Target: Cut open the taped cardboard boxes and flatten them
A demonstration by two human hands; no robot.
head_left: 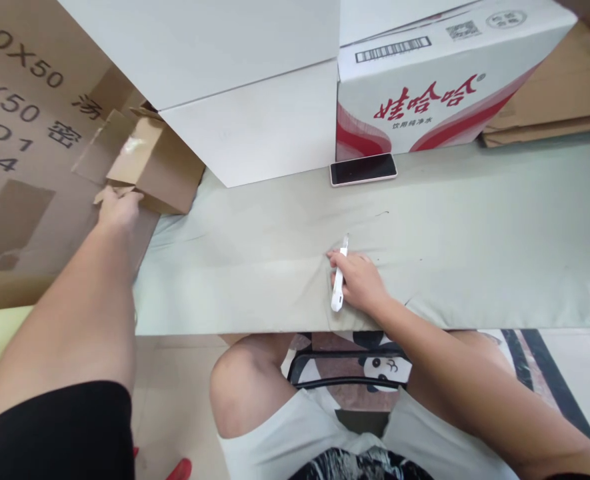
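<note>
My left hand (117,205) reaches far left, its fingers closed on the flap of a small brown cardboard box (167,163). That box has its flaps partly open and a strip of shiny tape on top; it stands at the left end of the cloth-covered table (255,253). In front of me, my right hand (359,277) rests on the table with a white utility knife (339,279) between thumb and fingers. A short length of blade shows at the knife's far end.
A phone (363,170) lies before a white and red carton (439,100). White boxes (259,120) stand at the back centre. A large printed cardboard carton (19,173) fills the left. Flattened brown cardboard (559,93) lies at the back right.
</note>
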